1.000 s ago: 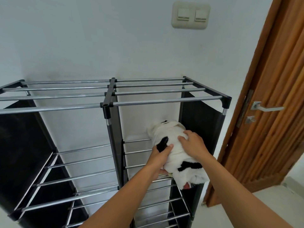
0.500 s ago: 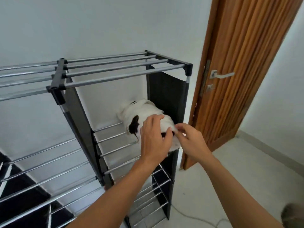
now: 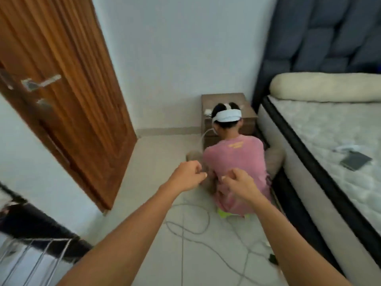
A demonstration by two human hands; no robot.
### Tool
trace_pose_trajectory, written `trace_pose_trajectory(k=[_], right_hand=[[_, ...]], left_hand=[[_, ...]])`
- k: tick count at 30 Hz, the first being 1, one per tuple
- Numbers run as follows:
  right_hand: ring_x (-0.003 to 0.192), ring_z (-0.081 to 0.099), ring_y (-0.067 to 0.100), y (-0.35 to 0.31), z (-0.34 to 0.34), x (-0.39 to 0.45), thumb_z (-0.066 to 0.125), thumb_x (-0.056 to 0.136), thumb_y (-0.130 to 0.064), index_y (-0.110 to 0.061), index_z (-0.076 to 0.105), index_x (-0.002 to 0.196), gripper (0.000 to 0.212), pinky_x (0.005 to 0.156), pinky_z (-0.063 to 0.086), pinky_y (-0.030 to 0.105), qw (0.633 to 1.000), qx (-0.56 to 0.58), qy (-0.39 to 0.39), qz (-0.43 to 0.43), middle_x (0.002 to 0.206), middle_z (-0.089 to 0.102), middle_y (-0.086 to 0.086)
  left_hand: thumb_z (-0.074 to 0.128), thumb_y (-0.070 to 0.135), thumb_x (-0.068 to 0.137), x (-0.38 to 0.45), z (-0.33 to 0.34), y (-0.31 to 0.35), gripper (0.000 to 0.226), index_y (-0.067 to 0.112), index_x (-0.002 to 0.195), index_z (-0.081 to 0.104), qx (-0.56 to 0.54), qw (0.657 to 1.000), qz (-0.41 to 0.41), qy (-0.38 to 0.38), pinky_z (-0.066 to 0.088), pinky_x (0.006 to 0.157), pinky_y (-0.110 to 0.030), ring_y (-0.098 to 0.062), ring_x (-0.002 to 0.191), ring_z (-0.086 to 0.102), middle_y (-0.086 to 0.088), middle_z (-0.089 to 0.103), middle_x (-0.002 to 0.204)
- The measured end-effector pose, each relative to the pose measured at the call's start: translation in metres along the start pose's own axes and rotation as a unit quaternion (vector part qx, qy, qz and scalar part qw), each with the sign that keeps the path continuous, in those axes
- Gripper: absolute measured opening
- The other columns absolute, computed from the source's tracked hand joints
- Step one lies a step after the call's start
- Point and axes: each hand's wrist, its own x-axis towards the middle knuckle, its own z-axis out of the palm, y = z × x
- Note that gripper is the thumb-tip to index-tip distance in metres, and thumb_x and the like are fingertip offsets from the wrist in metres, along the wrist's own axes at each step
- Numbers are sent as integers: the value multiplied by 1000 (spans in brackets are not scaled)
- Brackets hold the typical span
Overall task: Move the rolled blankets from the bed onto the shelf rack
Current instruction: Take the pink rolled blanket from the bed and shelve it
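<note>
Hands stretched ahead of me, left hand and right hand, fingers curled in on nothing. Blurred shelf rack is cut off lower left. Cream roll, maybe a blanket, lies on bed, end cropped.

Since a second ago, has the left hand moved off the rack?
Yes. The left hand is clear of the rack, now to its right, beyond the door.

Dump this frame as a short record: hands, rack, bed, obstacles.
left hand: fingers curled, holds nothing
right hand: fingers curled, holds nothing
shelf rack: lower left edge of view, blurred
bed: on the right; cream roll at its head, blanket or bolster unclear
obstacles: kneeling person beside the bed, cables on the floor
</note>
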Motion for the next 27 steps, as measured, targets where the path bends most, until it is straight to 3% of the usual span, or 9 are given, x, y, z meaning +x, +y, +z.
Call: trace_pose_trajectory(k=[2,6,11,14,16,19,22,24,27], right_hand=[[107,62,27,64,-53,-29,62,88,-24,-11,63,111,27,87,44,31,995,35,57,72,109,67,8],[96,63,24,170,-149,-113,62,87,-27,-13,58,118,34,82,47,32,959,104,176,196,103,65,6],[91,62,22,266,-231,-224,61,87,-25,-14,56,115,30,87,50,41,870,192,337,303,98,66,3],[88,63,17,304,-250,-275,60,89,-22,-19,53,115,27,82,51,37,813,245,411,334,92,65,-1],[87,63,16,326,-255,-296,60,89,-22,-17,54,117,29,73,51,31,778,280,436,356,92,63,-1],[85,63,17,357,-262,-315,61,90,-22,-12,54,119,31,65,46,26,736,308,460,389,94,61,2],[91,66,23,384,-277,-320,61,90,-24,-11,56,119,32,70,51,33,695,327,485,417,101,64,7],[90,66,24,400,-291,-316,61,90,-24,-9,58,118,31,76,53,37,674,332,502,429,100,65,9],[85,64,20,423,-315,-305,62,90,-25,-7,59,115,30,81,54,41,652,334,532,425,94,65,7]], left_hand=[[64,30,86,9,54,58,28,9,104,66,4,997,56,-58,40,75,-25,-21,91,60,-7,67,95],[62,29,89,5,163,177,31,7,110,65,-3,974,150,-169,38,72,-24,-18,84,56,-5,62,93],[62,35,87,-27,280,298,37,9,113,61,29,919,232,-318,46,80,-29,-25,98,63,-2,60,92],[63,35,87,-49,331,353,39,7,114,60,38,888,264,-374,48,89,-34,-28,100,63,-9,64,103],[63,33,88,-62,360,383,39,6,115,59,34,873,278,-400,47,86,-32,-25,93,62,-7,59,98],[62,32,89,-71,400,419,40,6,119,54,8,852,270,-449,46,73,-32,-21,88,59,-4,54,96],[61,27,90,-70,432,447,28,11,110,51,-50,849,208,-484,44,59,-29,-17,71,55,-2,55,85],[61,28,90,-64,452,463,26,13,108,51,-81,850,159,-496,44,63,-30,-15,72,54,0,56,82],[62,31,89,-55,476,487,35,13,116,50,-102,847,116,-509,46,73,-34,-19,88,55,-4,59,105]])
